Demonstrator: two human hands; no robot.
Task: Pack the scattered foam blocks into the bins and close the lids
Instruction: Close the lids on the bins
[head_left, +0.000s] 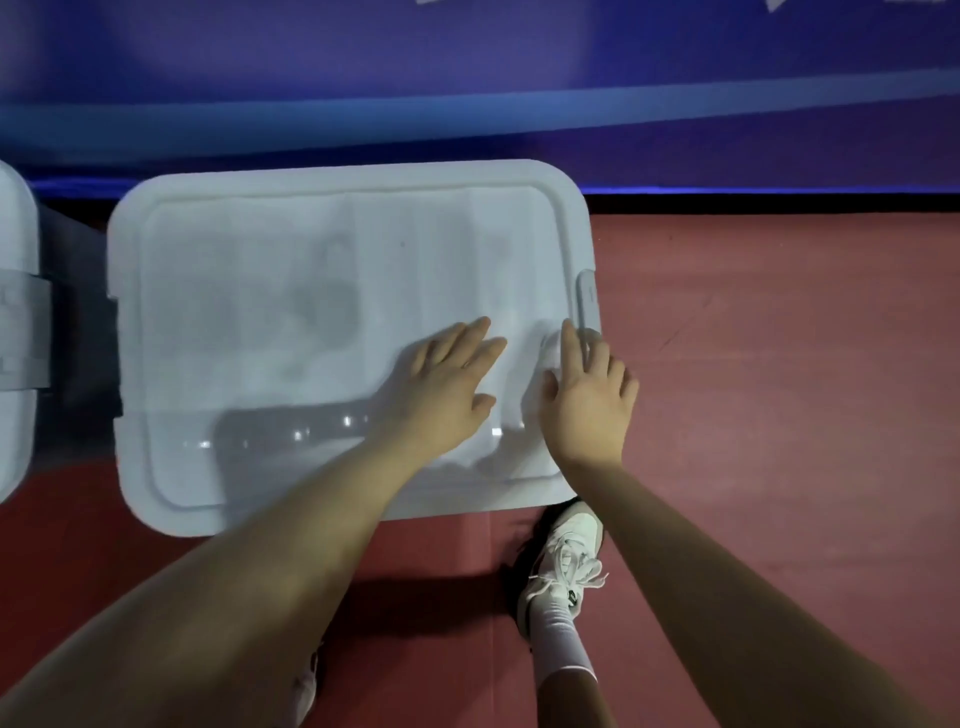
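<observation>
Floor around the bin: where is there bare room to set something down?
Bare red floor right of the bin, up to the blue wall. Tight between it and the second bin; in front, a shoe crowds the edge.

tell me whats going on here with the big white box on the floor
A person is leaning over a large white translucent plastic bin on the red floor. Its white lid is already on, and both hands lie flat on it: the left hand near the middle, the right hand beside the grey side latch. Dim shapes show through the lid. A second white bin sits at the left edge.
</observation>
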